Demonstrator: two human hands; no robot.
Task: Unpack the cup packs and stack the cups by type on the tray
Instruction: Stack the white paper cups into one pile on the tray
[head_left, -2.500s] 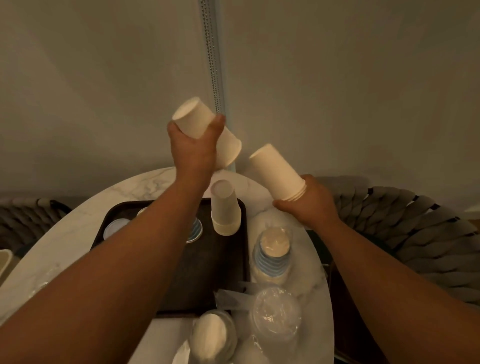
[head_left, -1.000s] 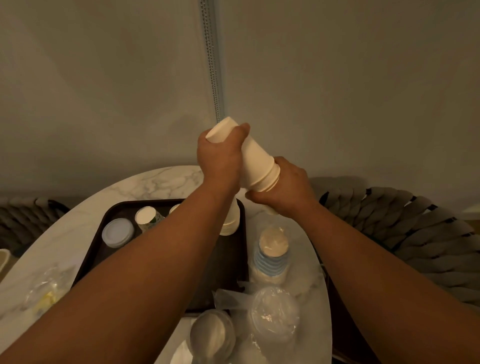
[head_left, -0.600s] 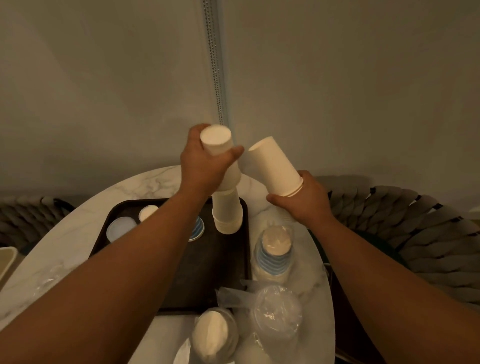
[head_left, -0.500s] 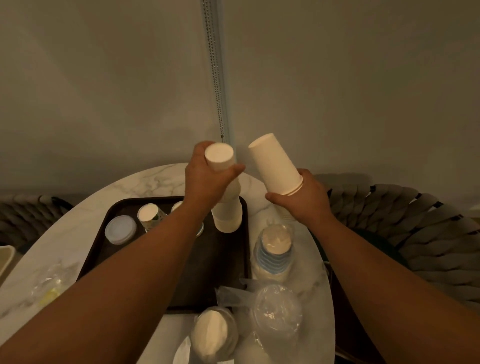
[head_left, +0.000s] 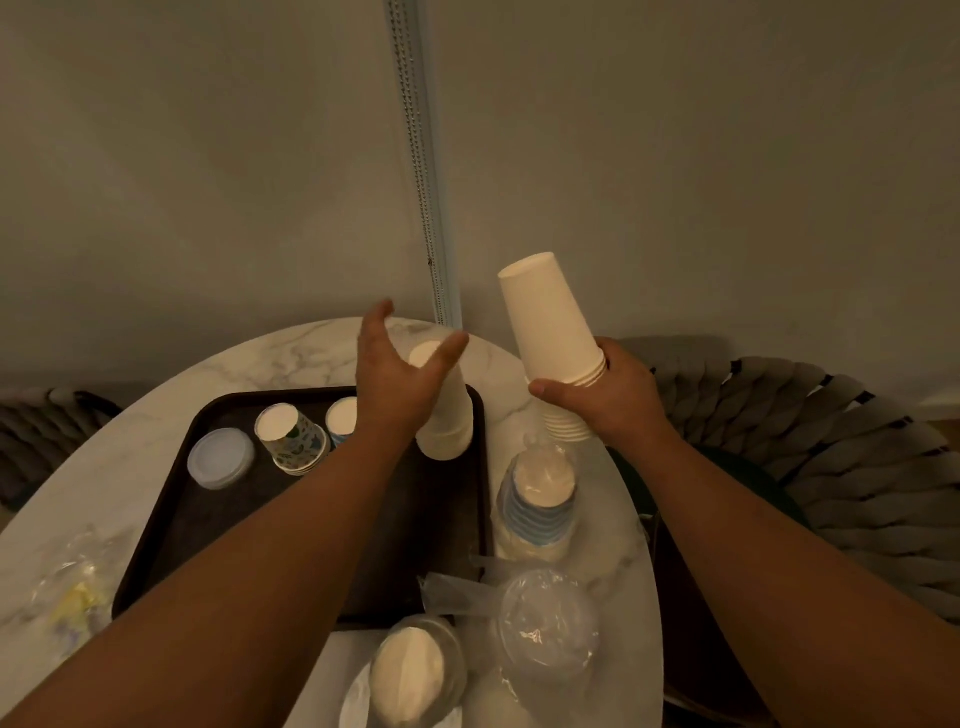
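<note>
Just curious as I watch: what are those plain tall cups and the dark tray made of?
The plain cups in the right hand look like matte white paper: opaque, thin stacked rims. The tray looks like dark brown plastic with a dull finish and a raised rounded rim, though the dim light leaves that open.

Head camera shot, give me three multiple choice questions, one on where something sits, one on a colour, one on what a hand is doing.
1. Where does the patterned cup stand?
A. on the dark tray
B. on a chair
C. in a hand

2. What colour are the cups in the right hand?
A. red
B. plain white
C. black

3. What is the left hand doing?
A. gripping a lid
B. making a fist
C. open, holding nothing

Key: A, it stands upside down on the tray; B, the held stack is white; C, the fingers spread above the tray's white stack.
</note>
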